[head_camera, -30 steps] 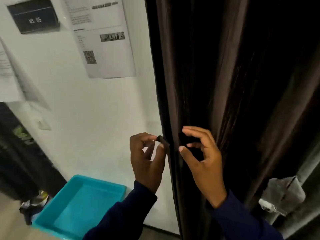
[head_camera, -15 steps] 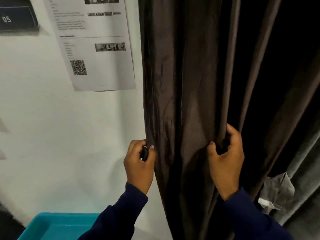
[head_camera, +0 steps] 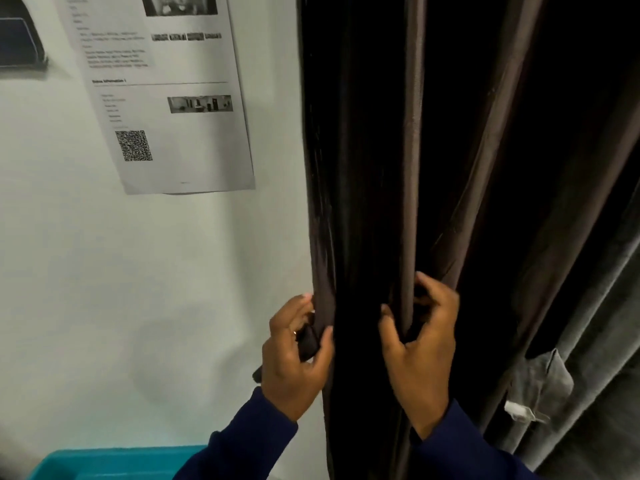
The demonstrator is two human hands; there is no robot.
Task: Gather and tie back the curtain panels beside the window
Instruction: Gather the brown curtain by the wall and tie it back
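Note:
A dark brown curtain [head_camera: 367, 174] hangs in deep folds just right of the white wall. My left hand [head_camera: 294, 362] is at the curtain's left edge and grips a dark tie-back strap [head_camera: 308, 341] between thumb and fingers; the strap's end shows below my palm. My right hand [head_camera: 420, 351] is curled round a raised fold of the curtain, with the fingertips tucked behind the fabric. Where the strap runs behind the curtain is hidden.
A printed sheet with a QR code [head_camera: 162, 98] hangs on the white wall [head_camera: 104, 289]. A teal bin [head_camera: 104, 464] stands below at the bottom left. A grey curtain [head_camera: 595, 341] with a grey fabric loop [head_camera: 540, 386] hangs at the right.
The view has shifted upward. My left hand moved closer to the curtain's edge with the strap. My right hand went from an open reach to gripping a fold.

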